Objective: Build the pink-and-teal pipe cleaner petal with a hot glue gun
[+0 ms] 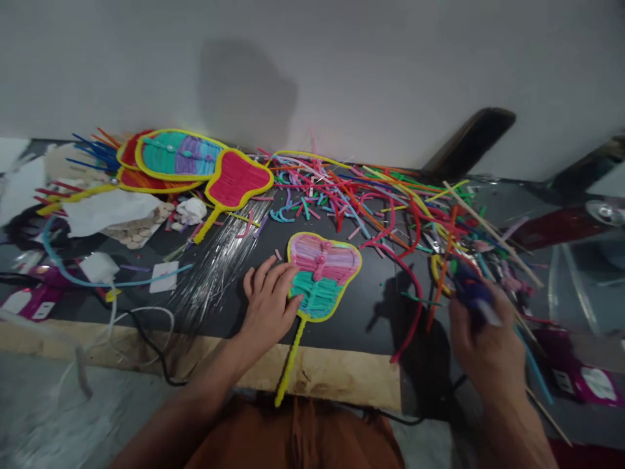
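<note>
A fan-shaped pipe-cleaner piece (336, 260) lies flat before me, pink and lilac above, teal below, edged in yellow. Its twisted yellow handle reaches past the table's front edge. My left hand (271, 296) lies open at its left side, fingers apart, thumb and fingertips touching the rim. Off to the right, my right hand (491, 345) is closed around a dark blue tool with a green tip, which looks like a glue gun (471, 290). Motion blurs the tool, and its grip is hidden by the hand.
Loose pipe cleaners (351, 195) are heaped along the back. Finished fans (178, 156) are stacked at back left, near a red fan (241, 179). Clear thin sticks (224, 254) lie left of centre. A white adapter (100, 268) and cables sit at left. Wooden sticks (493, 234) lie at right.
</note>
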A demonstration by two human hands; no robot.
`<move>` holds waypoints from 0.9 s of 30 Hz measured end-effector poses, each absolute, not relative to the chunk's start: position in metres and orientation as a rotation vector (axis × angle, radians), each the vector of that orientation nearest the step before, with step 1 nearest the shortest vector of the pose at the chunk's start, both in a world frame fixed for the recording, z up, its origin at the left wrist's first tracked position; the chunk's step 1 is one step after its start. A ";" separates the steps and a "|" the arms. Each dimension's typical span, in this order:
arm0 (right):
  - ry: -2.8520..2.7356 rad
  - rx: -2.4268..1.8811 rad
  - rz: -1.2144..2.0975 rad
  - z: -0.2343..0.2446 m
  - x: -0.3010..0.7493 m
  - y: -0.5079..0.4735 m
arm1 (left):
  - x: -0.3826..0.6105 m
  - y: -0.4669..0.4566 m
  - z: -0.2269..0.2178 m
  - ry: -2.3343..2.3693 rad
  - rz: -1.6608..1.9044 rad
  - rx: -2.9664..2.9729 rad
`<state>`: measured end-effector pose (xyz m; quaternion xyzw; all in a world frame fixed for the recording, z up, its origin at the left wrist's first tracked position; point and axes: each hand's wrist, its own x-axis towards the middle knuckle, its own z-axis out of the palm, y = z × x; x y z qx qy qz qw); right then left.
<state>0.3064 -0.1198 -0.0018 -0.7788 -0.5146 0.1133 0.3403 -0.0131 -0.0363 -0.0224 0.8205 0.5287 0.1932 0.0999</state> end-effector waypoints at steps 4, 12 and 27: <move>-1.583 -2.335 -0.177 -0.026 0.327 -0.133 | -0.013 -0.039 -0.018 1.601 0.427 2.461; -1.762 -2.368 -0.220 -0.046 0.341 -0.138 | -0.020 -0.034 -0.007 1.646 0.572 2.501; -1.753 -1.812 -0.159 0.010 0.292 -0.133 | -0.060 0.017 0.013 1.941 0.371 2.525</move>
